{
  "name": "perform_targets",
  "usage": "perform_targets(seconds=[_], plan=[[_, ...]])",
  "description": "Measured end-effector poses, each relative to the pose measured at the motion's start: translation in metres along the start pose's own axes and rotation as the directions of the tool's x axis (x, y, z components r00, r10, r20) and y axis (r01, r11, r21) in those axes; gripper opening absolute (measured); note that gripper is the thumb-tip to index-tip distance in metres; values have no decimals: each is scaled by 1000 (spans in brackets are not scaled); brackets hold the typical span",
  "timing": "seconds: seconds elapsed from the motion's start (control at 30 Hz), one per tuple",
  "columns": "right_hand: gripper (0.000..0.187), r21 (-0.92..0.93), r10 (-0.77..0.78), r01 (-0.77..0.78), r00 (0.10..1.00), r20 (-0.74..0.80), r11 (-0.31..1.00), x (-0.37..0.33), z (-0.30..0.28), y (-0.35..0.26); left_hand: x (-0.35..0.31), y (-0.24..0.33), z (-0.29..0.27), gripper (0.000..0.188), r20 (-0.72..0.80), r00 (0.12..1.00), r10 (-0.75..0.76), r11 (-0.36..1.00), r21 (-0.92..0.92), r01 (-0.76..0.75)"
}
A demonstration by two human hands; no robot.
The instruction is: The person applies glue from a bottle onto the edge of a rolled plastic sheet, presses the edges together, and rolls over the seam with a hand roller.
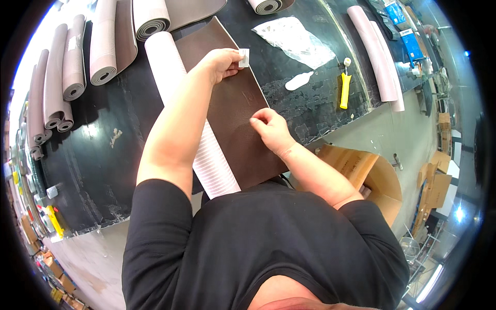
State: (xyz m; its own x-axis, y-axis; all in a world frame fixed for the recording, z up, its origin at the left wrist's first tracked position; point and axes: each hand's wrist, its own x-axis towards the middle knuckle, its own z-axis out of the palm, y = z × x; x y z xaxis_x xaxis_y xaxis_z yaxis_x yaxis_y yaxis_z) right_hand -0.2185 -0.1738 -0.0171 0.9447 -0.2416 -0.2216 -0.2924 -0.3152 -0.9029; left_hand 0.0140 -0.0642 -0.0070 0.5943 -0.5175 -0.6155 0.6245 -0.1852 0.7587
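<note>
My left hand (225, 64) pinches a small white tag (245, 58) between thumb and fingers, at the far right edge of a dark brown mat (235, 111); any marks on the tag are too small to make out, and my fingers cover part of it. My right hand (270, 129) hangs over the mat nearer my body, fingers curled, thumb and forefinger pressed together; I cannot tell whether anything thin sits between them.

The mat lies right in front of me on the black worktable (124, 160), beneath both hands. Its near end runs down to my black T-shirt (279, 232), where my front hides what follows. Along its left side lies a pale, ribbed roll (216, 163), its middle hidden by my left forearm; whether roll and mat are one piece I cannot tell.

Beyond my right hand lie a crumpled clear plastic bag (294, 41), its contents unclear, a white squeeze bottle (299, 81) and a yellow-handled roller (345, 90). Rolled mats (103, 49) line the far left, some cut off by the upper edge. By my right elbow stands an open cardboard box (386, 178), mostly in shadow inside, its left part behind my arm. Toward the rim, the shelves blur.
</note>
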Motion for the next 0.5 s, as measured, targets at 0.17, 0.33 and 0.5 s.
perform_targets(seconds=[0.17,0.33,0.5], plan=[[29,586,106,-42,992,-75,809,0,6,13,-63,-28,19,9,-145,985,93,982,-150,-115],[37,709,76,-13,995,-57,705,1,12,5,-114,-78,64,9,-201,979,-30,958,-284,-29],[16,633,102,-31,992,-76,773,1,10,11,-113,-109,69,11,-183,982,-47,913,-407,-32]])
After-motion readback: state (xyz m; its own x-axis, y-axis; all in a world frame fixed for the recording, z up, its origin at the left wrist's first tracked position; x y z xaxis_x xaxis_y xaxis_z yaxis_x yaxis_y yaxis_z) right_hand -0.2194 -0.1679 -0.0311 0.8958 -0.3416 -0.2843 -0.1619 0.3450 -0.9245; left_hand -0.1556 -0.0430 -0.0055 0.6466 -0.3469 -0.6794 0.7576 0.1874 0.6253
